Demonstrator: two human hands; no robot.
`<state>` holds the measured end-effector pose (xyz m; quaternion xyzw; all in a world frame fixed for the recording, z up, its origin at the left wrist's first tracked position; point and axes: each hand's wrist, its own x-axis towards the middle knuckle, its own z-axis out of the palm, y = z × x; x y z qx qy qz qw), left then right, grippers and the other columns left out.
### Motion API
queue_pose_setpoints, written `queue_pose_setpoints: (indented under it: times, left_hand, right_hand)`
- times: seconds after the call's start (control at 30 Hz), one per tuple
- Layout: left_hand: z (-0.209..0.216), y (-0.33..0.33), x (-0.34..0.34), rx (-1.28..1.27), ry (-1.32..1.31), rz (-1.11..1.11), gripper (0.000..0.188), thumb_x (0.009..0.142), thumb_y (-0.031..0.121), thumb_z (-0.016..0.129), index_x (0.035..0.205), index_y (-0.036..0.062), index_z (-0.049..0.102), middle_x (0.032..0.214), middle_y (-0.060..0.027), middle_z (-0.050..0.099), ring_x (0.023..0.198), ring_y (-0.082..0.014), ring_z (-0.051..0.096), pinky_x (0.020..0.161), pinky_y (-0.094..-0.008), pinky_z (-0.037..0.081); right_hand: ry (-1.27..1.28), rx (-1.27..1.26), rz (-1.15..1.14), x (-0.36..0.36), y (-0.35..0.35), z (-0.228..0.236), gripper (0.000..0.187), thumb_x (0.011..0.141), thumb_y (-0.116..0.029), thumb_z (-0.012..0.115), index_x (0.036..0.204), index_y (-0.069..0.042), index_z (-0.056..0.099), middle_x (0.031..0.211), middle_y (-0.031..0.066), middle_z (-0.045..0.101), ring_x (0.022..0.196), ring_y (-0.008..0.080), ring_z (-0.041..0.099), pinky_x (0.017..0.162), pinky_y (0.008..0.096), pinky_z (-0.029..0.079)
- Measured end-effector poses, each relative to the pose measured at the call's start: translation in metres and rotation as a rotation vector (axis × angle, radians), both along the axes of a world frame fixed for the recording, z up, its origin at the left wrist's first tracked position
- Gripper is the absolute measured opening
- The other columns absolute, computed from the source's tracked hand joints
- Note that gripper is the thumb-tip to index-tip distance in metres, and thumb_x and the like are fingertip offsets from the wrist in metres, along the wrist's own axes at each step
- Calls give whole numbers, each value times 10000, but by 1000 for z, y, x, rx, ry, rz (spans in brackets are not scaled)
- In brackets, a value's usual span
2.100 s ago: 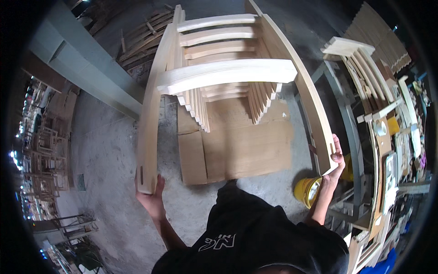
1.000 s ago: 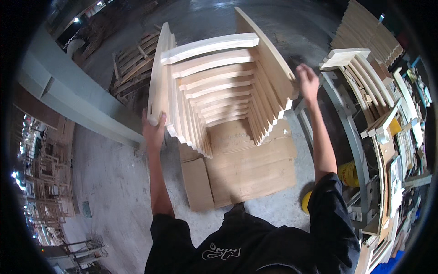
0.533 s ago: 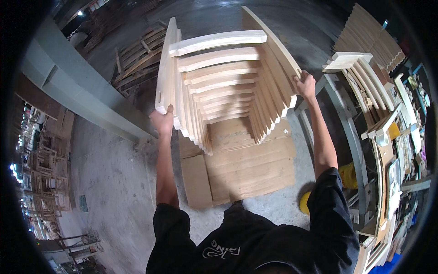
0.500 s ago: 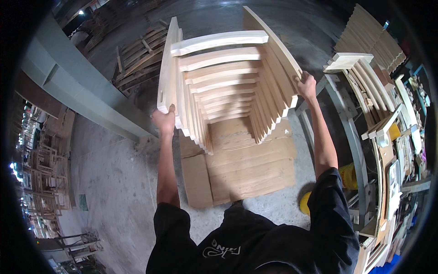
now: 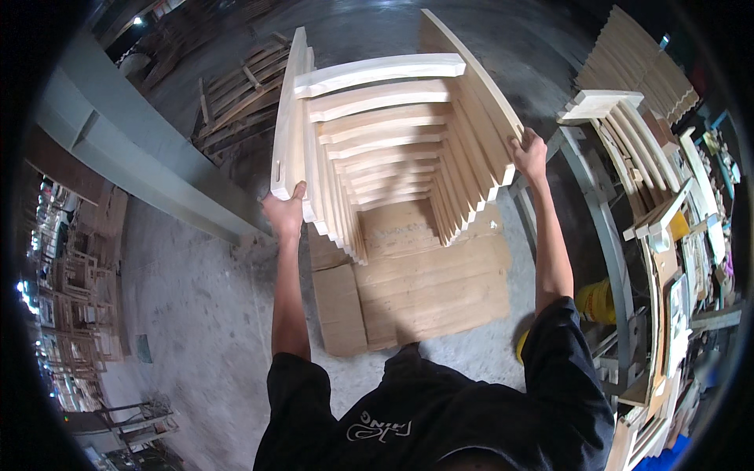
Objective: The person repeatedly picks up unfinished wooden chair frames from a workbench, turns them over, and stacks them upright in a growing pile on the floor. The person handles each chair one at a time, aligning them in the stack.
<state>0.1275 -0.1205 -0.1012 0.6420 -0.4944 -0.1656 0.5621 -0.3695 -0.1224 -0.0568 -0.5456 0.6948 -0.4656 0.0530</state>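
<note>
My left hand (image 5: 287, 213) and right hand (image 5: 530, 153) grip the stacked wooden frames (image 5: 385, 133) at either side, now raised higher above the cardboard sheets (image 5: 424, 290), fully carried.

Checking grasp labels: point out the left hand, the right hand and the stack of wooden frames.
left hand (image 5: 287, 213), head view, back of the hand.
right hand (image 5: 530, 155), head view, knuckles.
stack of wooden frames (image 5: 377, 72), head view, top crossbar.
</note>
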Motion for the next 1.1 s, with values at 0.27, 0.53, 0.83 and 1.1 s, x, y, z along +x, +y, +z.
queue_pose_setpoints:
  times: [0.27,0.53,0.83,1.1]
  left_hand:
    - [11,-5,-18,74,31,-11,423,692,79,837,1057,-51,668,983,-160,722,881,-233,695,824,-356,517]
    - [18,10,-10,133,-53,69,442,679,123,851,1036,-70,679,999,-185,715,901,-282,696,819,-399,520]
    - [8,5,2,142,-92,144,464,720,205,833,1049,-82,676,1022,-207,704,919,-324,692,822,-423,529]
    - [22,-9,-31,146,-207,116,455,720,177,827,1046,-99,672,1036,-225,697,946,-328,691,831,-423,526]
  right_hand:
    - [40,25,-10,-12,0,2,371,779,-165,677,1045,85,610,924,268,678,894,269,703,810,364,517]
    - [37,81,-27,-5,-3,1,432,752,-237,711,1084,31,642,967,267,675,957,366,676,836,402,512]
    - [-103,97,74,4,4,2,459,722,-194,739,1140,-26,654,946,180,712,906,253,704,832,344,526]
    - [-41,5,19,-24,9,8,397,730,-147,732,1079,26,654,971,214,704,942,301,699,834,374,531]
